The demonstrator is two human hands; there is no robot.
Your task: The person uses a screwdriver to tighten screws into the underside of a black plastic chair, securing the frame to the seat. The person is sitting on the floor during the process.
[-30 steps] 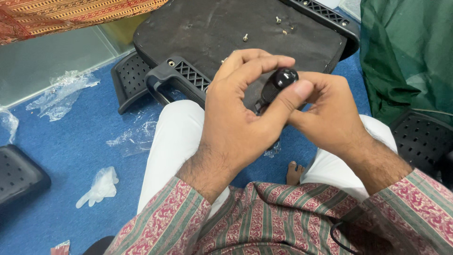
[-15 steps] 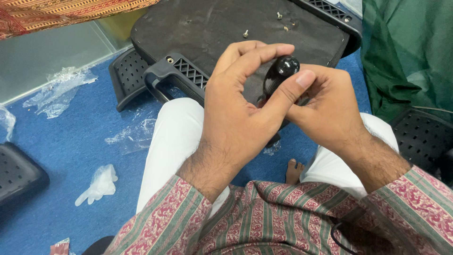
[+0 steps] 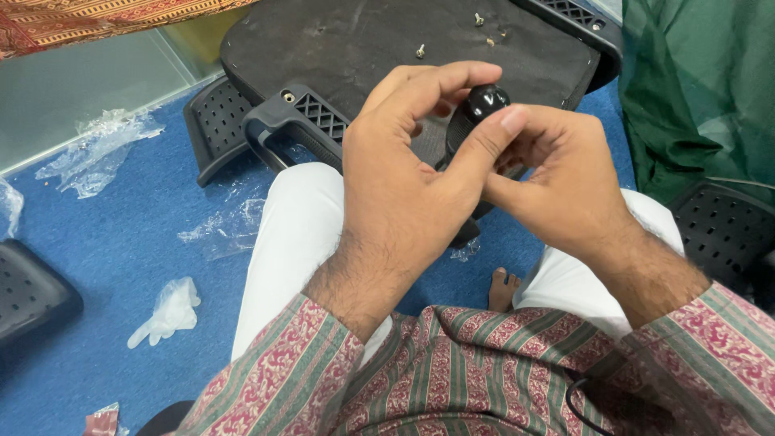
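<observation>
Both hands meet above the lap: the left hand and right hand pinch a glossy black knob on a short dark stem, the left thumb pressed on its rounded top. Its long axis runs near-to-far, rounded end pointing far and up. Beyond it, an upturned black chair seat lies on the blue floor, small screws scattered on it.

No labels, signs or screens show near my left hand. Only wrapping: crumpled clear plastic bags lie on the blue floor well to its left, another torn clear piece nearer it, and a small reddish wrapper scrap far below-left at the frame's edge.
</observation>
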